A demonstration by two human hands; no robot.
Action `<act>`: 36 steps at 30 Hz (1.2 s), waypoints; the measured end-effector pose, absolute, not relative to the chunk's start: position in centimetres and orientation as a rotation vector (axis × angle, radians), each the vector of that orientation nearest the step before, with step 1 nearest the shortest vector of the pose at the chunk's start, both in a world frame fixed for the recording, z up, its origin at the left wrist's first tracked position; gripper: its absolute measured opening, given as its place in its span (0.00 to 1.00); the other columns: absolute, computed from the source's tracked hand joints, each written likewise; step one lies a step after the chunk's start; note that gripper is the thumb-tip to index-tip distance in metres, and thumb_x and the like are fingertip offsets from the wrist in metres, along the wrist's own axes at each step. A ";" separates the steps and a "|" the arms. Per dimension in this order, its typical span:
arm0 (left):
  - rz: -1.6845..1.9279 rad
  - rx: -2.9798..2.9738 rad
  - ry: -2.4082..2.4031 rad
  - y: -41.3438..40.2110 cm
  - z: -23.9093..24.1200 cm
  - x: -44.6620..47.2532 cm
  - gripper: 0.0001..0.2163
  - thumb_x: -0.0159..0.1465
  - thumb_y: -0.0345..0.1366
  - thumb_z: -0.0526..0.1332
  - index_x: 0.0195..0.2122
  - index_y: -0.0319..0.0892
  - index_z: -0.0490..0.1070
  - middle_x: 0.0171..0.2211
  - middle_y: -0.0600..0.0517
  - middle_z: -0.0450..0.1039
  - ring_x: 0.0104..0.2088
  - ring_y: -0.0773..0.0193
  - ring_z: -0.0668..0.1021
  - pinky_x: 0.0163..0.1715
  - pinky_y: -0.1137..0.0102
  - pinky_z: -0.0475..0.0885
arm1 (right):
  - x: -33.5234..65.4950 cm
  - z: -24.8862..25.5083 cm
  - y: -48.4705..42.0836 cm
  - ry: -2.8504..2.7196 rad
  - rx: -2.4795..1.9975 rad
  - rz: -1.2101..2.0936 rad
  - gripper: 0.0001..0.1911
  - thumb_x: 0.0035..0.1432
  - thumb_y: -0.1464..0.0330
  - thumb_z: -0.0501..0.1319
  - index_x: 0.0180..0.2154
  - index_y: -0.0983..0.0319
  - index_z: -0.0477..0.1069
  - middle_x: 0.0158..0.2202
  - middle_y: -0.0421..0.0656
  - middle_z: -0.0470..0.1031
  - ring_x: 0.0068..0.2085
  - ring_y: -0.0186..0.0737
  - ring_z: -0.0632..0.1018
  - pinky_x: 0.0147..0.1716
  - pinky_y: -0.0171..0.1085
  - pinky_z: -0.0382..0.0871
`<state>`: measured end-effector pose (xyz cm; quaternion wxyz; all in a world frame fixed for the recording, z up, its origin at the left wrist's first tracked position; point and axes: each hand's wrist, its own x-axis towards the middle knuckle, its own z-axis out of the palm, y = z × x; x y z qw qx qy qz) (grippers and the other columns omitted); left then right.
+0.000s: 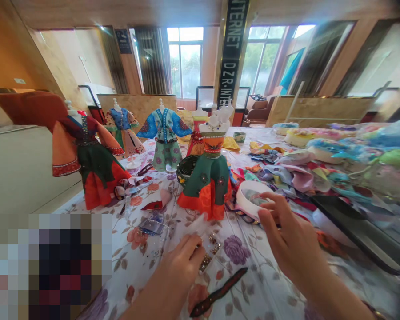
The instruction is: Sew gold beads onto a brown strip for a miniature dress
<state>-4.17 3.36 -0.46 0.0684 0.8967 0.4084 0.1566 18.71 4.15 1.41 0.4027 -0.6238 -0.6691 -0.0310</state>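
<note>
My left hand (186, 255) is low over the table with its fingers curled together, beside a small pile of gold beads or trim (210, 255). Whatever sits between those fingertips is hidden. My right hand (288, 233) has its fingers apart, the tips at the near right rim of a white ring-shaped roll (242, 202); whether they touch it I cannot tell. Straight ahead stands a small dress form in a green and orange dress (208, 178) with pearl trim. A dark beaded fabric strip (220, 291) lies in front, between my forearms.
More dressed forms stand behind, including a red-green robe (95, 164) and a blue jacket (165, 126). Fabric scraps (286, 173) heap at the right, near a black tray (360, 235). A small plastic packet (153, 224) lies on the floral tablecloth (120, 266). The lower left is pixelated.
</note>
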 end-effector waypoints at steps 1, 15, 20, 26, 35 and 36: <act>0.401 2.636 1.246 3.4 -0.4 -4.2 0.21 0.50 0.15 0.50 0.39 0.41 0.71 0.42 0.49 0.74 0.42 0.62 0.77 0.44 0.70 0.73 | 18.7 1.2 4.3 -1.710 -1.619 -0.055 0.19 0.65 0.56 0.45 0.47 0.61 0.63 0.32 0.49 0.79 0.30 0.49 0.80 0.26 0.41 0.68; 0.278 2.398 1.262 3.6 -0.4 -4.2 0.23 0.52 0.15 0.46 0.42 0.41 0.71 0.45 0.47 0.71 0.45 0.59 0.75 0.48 0.62 0.70 | 15.9 0.6 2.7 -2.448 -1.300 0.558 0.14 0.66 0.65 0.49 0.50 0.57 0.66 0.47 0.48 0.74 0.45 0.48 0.77 0.42 0.47 0.72; 0.194 2.450 1.288 3.4 0.2 -4.0 0.21 0.54 0.16 0.49 0.43 0.39 0.70 0.46 0.46 0.72 0.45 0.57 0.75 0.47 0.62 0.71 | 15.5 -0.1 2.8 -2.494 -1.293 0.620 0.13 0.67 0.66 0.49 0.49 0.59 0.66 0.46 0.48 0.73 0.45 0.48 0.76 0.44 0.50 0.72; 0.229 2.523 1.273 3.4 0.1 -3.6 0.17 0.53 0.17 0.51 0.41 0.35 0.71 0.43 0.43 0.74 0.43 0.54 0.77 0.44 0.60 0.74 | 15.4 0.2 2.6 -2.459 -1.251 0.651 0.12 0.68 0.66 0.47 0.47 0.59 0.67 0.46 0.47 0.72 0.46 0.47 0.74 0.47 0.49 0.70; 0.215 2.785 1.274 3.4 0.2 -3.3 0.19 0.52 0.13 0.49 0.40 0.34 0.71 0.39 0.44 0.76 0.41 0.56 0.78 0.40 0.65 0.76 | 15.4 0.4 2.6 -2.454 -1.227 0.676 0.12 0.68 0.66 0.47 0.44 0.59 0.67 0.44 0.46 0.72 0.45 0.46 0.73 0.46 0.49 0.70; 0.214 2.810 1.268 3.4 0.1 -3.3 0.20 0.52 0.13 0.48 0.40 0.34 0.71 0.39 0.45 0.76 0.41 0.56 0.78 0.41 0.66 0.75 | 15.4 0.3 2.6 -2.449 -1.228 0.680 0.12 0.68 0.66 0.47 0.44 0.59 0.67 0.44 0.46 0.72 0.45 0.46 0.73 0.46 0.49 0.70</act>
